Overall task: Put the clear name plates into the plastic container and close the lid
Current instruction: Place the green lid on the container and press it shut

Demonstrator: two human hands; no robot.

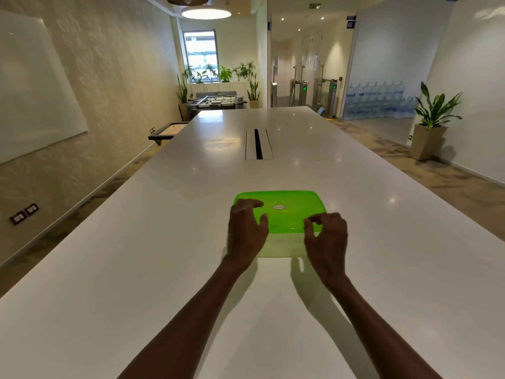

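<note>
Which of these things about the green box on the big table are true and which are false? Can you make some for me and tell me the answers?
1. The lid is green. True.
2. The lid lies on the table beside the container. False: it sits on top of the container.
3. Both hands are at the near end of the container. True: the left hand has its fingers on the lid, and the right hand is at the near right corner.
4. The container stands on a white table. True.
5. Clear name plates are scattered on the table. False: none shows on it.
6. The right hand is flat with straight fingers. False: its fingers are curled.
</note>
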